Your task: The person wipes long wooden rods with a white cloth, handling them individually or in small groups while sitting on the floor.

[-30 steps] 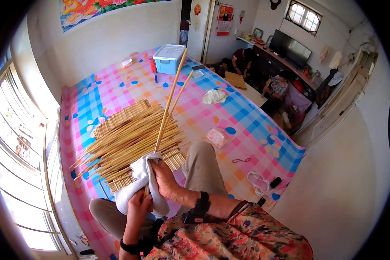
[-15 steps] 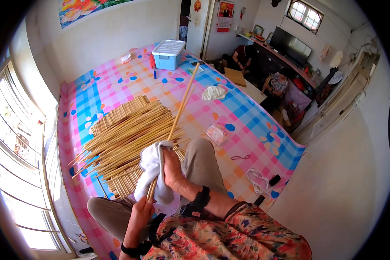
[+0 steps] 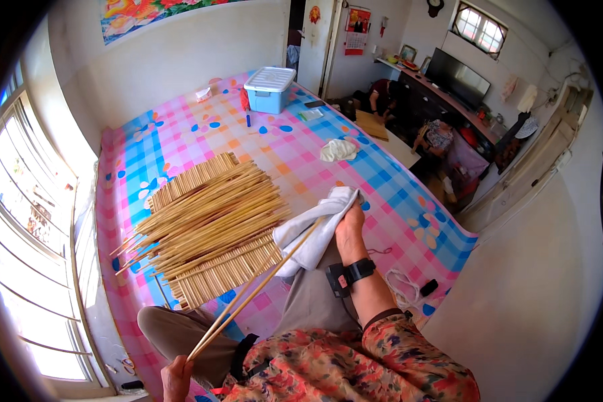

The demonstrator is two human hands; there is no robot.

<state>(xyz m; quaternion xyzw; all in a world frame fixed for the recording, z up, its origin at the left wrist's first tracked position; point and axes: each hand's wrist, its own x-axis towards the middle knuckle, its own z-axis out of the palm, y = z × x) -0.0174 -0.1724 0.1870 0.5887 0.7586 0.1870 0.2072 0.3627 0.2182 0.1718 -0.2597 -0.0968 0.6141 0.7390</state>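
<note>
Gripping the near ends of two long bamboo sticks (image 3: 258,295), the left hand (image 3: 176,377) sits low at the bottom edge of the head view, closed on them beside the person's knee. The sticks run up and to the right — their far ends vanish into a white cloth (image 3: 313,231). The right hand (image 3: 350,226), fingers wrapped on that cloth, holds it bunched around the stick tips; a black wrist strap (image 3: 350,275) sits just below it. The two hands are well apart, joined only by the sticks. To the left of the cloth, a big pile of bamboo sticks (image 3: 208,231) lies fanned on the checked pink-and-blue mat (image 3: 181,137), toward its window-side edge. A pale blue lidded box (image 3: 269,88) stands at the mat's far edge, and a second crumpled cloth (image 3: 338,149) lies near its right edge.
</note>
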